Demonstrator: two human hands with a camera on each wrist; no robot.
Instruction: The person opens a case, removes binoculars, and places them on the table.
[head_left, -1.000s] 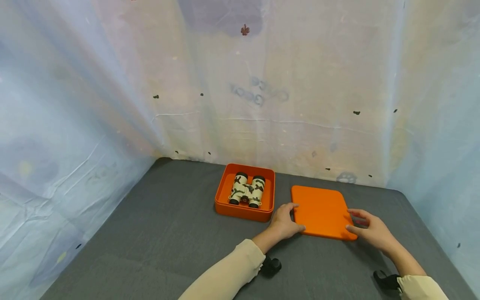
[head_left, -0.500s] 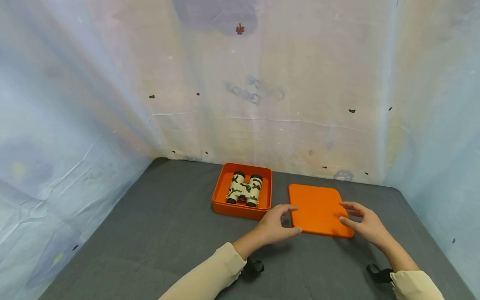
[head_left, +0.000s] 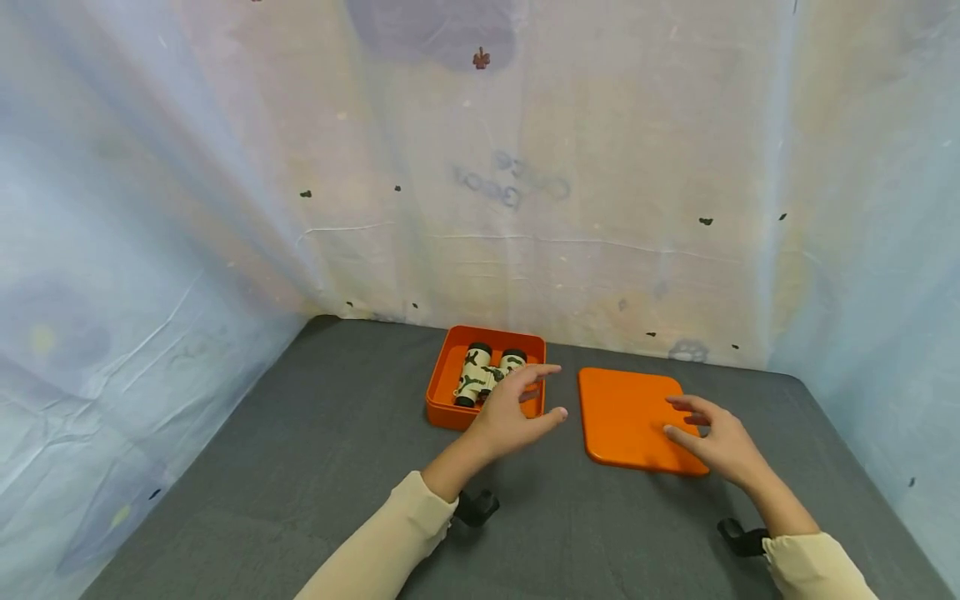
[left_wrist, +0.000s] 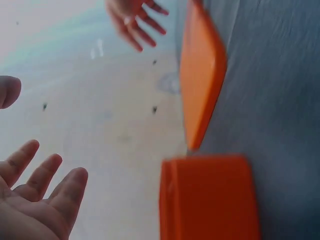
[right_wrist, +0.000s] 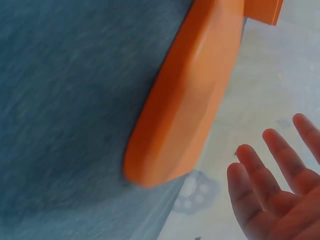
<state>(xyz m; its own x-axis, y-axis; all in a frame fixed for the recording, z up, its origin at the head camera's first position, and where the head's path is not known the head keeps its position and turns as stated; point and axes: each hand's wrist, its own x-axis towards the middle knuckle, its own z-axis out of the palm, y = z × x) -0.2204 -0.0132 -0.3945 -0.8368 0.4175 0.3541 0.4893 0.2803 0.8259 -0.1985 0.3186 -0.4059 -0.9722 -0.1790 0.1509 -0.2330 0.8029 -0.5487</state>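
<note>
An orange box (head_left: pixel 447 418) without its lid stands on the dark grey table, and a pair of camouflage binoculars (head_left: pixel 474 375) lies in it. To its right the flat orange lid (head_left: pixel 630 417) lies on the table. My left hand (head_left: pixel 506 417) hovers in front of the box with fingers spread, overlapping its right side and hiding part of the binoculars. Over the lid's right edge my right hand (head_left: pixel 716 442) is held with relaxed fingers and nothing in them. In the right wrist view the lid (right_wrist: pixel 185 100) shows apart from the fingers (right_wrist: pixel 280 155).
A pale patterned curtain (head_left: pixel 525 275) hangs behind the table (head_left: pixel 300 467) and along both sides. Black straps sit at both wrists, the left strap (head_left: pixel 477 507) and the right strap (head_left: pixel 742 537), below cream sleeves.
My left hand has left the lid's left edge and moved left and up toward the box. My right hand has lifted slightly off the lid's right edge. The lid stays on the table.
</note>
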